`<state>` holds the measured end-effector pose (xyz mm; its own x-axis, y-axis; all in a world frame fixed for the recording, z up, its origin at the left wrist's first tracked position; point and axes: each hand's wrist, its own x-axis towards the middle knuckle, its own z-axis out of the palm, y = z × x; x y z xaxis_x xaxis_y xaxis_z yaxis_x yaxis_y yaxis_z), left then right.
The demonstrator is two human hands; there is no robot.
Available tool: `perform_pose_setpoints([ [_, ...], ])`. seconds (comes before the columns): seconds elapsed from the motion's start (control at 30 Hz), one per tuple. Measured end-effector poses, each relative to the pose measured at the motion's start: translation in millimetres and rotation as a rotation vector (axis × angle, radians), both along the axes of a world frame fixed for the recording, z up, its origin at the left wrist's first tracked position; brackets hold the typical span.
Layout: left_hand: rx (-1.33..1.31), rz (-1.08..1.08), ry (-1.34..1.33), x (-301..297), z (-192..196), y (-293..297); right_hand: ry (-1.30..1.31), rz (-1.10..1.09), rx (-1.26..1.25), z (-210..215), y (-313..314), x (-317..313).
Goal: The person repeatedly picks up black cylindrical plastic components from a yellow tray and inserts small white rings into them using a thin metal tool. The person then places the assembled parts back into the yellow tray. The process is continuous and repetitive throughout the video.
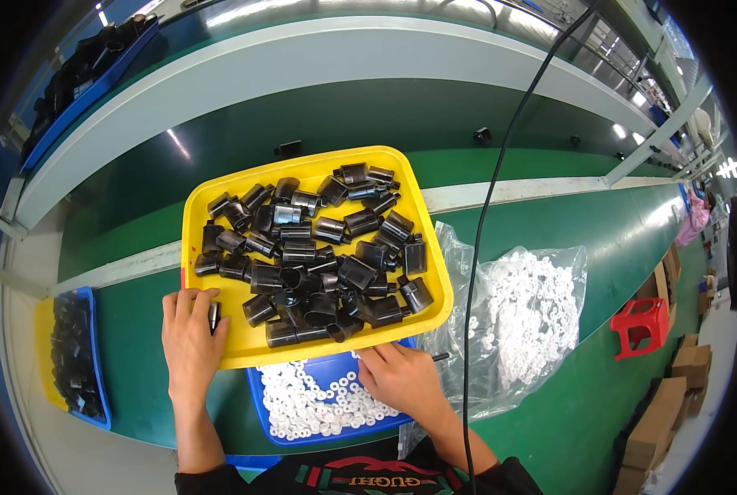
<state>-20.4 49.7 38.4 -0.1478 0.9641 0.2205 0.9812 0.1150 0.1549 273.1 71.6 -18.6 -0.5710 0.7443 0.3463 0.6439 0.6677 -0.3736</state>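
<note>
A yellow tray (319,352) full of shiny black plastic caps or housings (298,252) is tilted over the near part of the bench. My left hand (192,342) grips its left rim, fingers outside; a small dark part shows beside the thumb. At the near rim, right of the middle, my right hand (405,378) holds on with its fingers curled. A thin dark stick (441,357) pokes out past that hand. Partly under the yellow tray lies a blue tray (257,404) of small white rings (306,404). The tray hides some of its far side.
A clear plastic bag (459,371) of white rings (533,305) lies to the right. A black cable (492,177) hangs across the view. At left stands a blue-and-yellow bin (104,404) of dark parts. A red stool (640,326) and cardboard boxes (657,417) stand at right.
</note>
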Motion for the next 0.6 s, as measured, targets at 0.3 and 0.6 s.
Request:
perform_pose_setpoints([
  [0.3,-0.036,0.02,-0.073,12,16,-19,0.008,0.007,0.005,1,1,-1],
  [0.6,-0.086,-0.077,-0.224,21,18,-12,0.054,-0.016,0.005,0,0,-1],
])
